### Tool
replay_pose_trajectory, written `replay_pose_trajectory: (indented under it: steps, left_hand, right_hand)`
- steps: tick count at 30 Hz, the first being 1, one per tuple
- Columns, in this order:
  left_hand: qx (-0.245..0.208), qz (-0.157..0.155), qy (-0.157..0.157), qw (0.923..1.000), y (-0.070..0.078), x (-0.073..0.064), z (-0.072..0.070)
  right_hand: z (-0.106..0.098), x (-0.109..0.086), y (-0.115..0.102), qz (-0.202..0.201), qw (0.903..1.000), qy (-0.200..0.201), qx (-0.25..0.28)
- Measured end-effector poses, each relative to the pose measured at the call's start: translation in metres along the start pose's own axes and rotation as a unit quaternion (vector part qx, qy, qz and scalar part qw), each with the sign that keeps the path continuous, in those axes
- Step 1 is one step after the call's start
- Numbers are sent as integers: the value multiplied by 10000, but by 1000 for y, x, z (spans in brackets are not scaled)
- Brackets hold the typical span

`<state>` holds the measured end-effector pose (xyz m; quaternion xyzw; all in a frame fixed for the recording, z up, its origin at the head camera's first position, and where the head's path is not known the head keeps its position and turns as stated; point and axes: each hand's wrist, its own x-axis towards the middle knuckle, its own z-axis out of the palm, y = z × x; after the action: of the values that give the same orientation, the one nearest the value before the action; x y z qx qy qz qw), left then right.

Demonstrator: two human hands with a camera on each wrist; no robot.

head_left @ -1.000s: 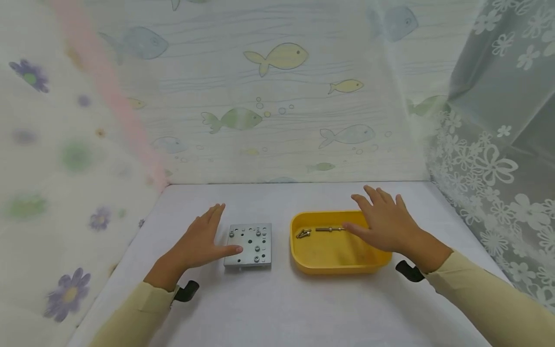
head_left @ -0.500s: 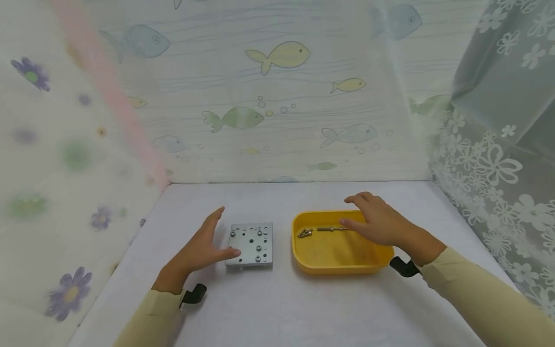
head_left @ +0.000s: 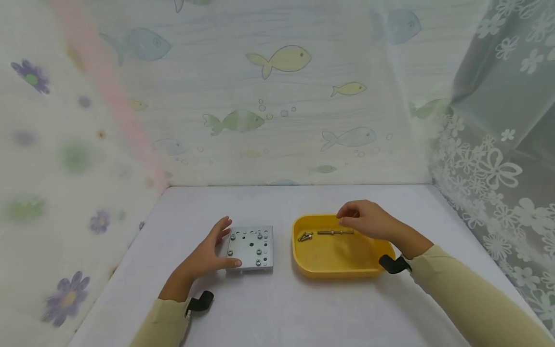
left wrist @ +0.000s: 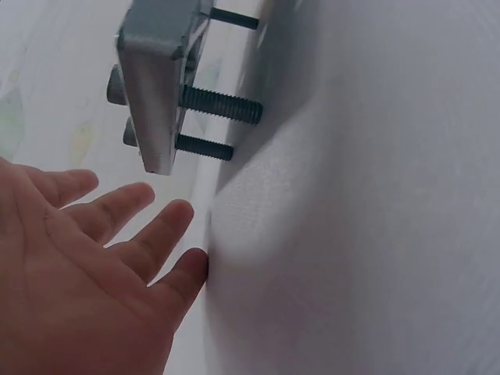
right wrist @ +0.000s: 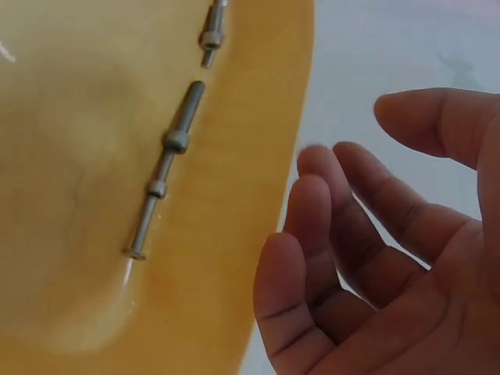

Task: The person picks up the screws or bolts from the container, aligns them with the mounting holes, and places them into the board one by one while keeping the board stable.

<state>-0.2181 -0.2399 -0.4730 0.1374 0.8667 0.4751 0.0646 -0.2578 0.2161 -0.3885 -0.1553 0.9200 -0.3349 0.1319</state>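
A square silver metal plate (head_left: 246, 251) stands left of centre, drilled with holes and carrying several socket head screws. In the left wrist view, threaded screw shanks (left wrist: 223, 105) stick out below it. My left hand (head_left: 204, 260) is at its left side, fingers loosely spread and thumb over the near left corner. A yellow tray (head_left: 340, 274) is to the right. Over its back right part is my right hand (head_left: 373, 221), bent at the wrist, with loosely curved fingers and nothing between them. Screws (right wrist: 176, 141) lie end to end on the tray floor below the hand.
A small bunch of screws (head_left: 305, 236) lies at the tray's left side. White cloth covers the table (head_left: 277, 308). A fish-print curtain (head_left: 282, 96) hangs behind, with a flowered cloth (head_left: 69, 241) on the left and lace (head_left: 498, 193) on the right.
My right hand has moved left and lower over the tray, its fingers curving down from spread. My left hand has moved slightly right and its fingers bend more around the plate's side.
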Motion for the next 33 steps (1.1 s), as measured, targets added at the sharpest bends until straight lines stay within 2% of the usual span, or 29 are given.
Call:
replay_pose_trajectory:
  steps: [5, 13, 26, 33]
  left_hand:
    - [-73, 5, -253, 9997, -9, -1, -2]
    - [-339, 85, -621, 9975, -19, -1, -6]
    - [-255, 155, -712, 9970, -26, 2, -5]
    - [-156, 115, -697, 9974, -26, 3, -5]
  right_hand:
    - [4, 10, 5, 118, 9989, -326, 313]
    - [15, 26, 12, 578, 9959, -631, 281]
    - [31, 39, 9, 869, 9940, -616, -230]
    - [34, 41, 10, 826, 9941, -446, -543]
